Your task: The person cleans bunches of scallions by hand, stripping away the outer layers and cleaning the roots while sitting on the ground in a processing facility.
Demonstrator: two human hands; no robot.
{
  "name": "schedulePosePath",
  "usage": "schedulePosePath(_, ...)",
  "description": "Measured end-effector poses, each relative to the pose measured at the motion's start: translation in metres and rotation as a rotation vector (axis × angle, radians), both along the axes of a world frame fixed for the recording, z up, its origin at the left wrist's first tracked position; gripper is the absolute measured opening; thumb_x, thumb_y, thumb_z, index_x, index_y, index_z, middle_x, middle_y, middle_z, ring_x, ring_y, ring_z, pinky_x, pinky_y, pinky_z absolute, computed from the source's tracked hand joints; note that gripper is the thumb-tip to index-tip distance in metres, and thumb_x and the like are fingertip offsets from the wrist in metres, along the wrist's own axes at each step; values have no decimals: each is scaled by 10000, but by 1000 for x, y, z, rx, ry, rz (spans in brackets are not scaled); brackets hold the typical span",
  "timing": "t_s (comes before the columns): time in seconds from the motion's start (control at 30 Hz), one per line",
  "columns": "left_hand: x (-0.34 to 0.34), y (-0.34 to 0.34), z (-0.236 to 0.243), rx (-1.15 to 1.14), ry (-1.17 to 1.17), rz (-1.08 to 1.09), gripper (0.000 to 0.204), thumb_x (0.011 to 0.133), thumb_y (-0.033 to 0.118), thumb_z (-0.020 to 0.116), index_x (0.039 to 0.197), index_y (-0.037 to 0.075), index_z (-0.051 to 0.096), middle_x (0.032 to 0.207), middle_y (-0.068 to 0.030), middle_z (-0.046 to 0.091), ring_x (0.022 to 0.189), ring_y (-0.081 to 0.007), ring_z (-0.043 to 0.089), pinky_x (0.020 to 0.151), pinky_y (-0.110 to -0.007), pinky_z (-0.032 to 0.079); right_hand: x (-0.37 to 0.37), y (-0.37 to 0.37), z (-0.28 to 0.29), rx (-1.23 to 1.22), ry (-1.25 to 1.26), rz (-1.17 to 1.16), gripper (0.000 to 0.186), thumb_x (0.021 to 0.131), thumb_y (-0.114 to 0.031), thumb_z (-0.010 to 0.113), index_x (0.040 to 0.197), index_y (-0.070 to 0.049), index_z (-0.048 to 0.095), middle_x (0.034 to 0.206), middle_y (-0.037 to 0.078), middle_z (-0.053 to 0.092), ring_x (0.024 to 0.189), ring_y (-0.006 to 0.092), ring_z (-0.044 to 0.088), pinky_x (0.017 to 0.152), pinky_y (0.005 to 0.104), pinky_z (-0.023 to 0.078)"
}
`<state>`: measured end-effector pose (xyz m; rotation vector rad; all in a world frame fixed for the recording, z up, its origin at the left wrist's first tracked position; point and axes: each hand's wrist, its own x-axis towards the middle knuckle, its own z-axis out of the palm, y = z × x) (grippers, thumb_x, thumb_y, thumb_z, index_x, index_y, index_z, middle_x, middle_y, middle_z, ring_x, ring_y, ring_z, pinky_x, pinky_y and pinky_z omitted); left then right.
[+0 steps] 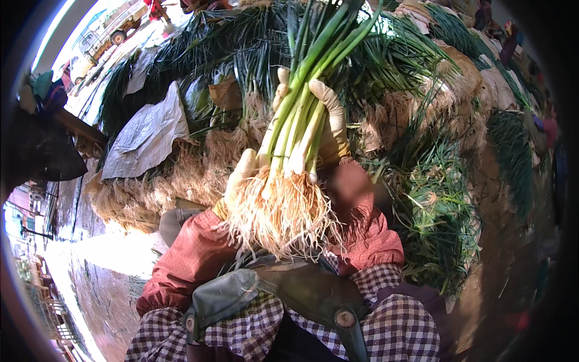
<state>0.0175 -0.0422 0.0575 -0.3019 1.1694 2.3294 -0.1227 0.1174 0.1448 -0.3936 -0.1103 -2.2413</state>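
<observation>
Holds a bunch of long green onions (292,130) up over the lap, with the pale ends low and near and the green leaves slanting up, away and slightly to the right. Wraps the right hand (333,123), in a cream glove, around the shafts from behind, with the thumb bent over the right edge and fingertips showing along the left: closed, pinching the crossing stalks together, probably to draw the stems into one narrow waist. Sets the left hand (240,175), gloved alike, at the lower left of the white bases, with the thumb against the outermost stem, seemingly to steady the root end; impossible to tell the curl of the hidden fingers. Lets the roots (280,211) hang as a loose tangled beard toward the lap, likely spared any squeeze by the grip higher up. Ahead, a broad heap of green onions (211,51), laid with many roots toward the near side, perhaps for easy reach. On its left part, a draped white plastic sheet (148,142), possibly for shade. To the right, a loose pile of green leaves (443,211), low beside the right arm.
</observation>
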Motion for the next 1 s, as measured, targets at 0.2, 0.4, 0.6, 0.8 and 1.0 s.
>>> schedulePosePath(0.2,40,65,64,384,206,-134,315,862,294,507,671,46,483,592,-106,520,489,-234,540,466,-301,469,-116,61,-8,76,30,-261,395,764,-213,568,1057,41,493,970,146,565,871,259,544,826,368,441)
schedulePosePath(0.4,62,-10,68,-888,91,333,263,846,222,563,1006,15,546,864,-52,570,827,-156,562,721,-270,472,-122,41,-61,210,-64,-338,334,762,-205,574,983,41,533,947,147,585,885,269,564,855,392,452)
schedulePosePath(0.6,-19,45,86,-1387,910,472,285,820,182,597,1049,18,555,1067,-100,522,970,-179,512,824,-283,435,-96,-14,-90,482,-150,-477,216,722,-118,625,866,30,559,812,121,602,714,277,617,682,379,520)
schedulePosePath(0.8,-48,66,76,-1358,669,-38,122,783,56,622,902,40,599,816,-50,604,722,-133,563,647,-243,470,-90,-21,-114,630,-125,-409,216,740,-119,602,902,9,540,827,122,600,751,279,608,702,411,505)
schedulePosePath(1.0,-59,17,90,-1413,537,135,549,647,285,761,1071,44,509,959,-104,576,890,-191,541,802,-329,454,-70,-21,-92,722,-112,-377,194,702,-177,640,817,-34,577,708,96,618,599,214,619,581,319,526)
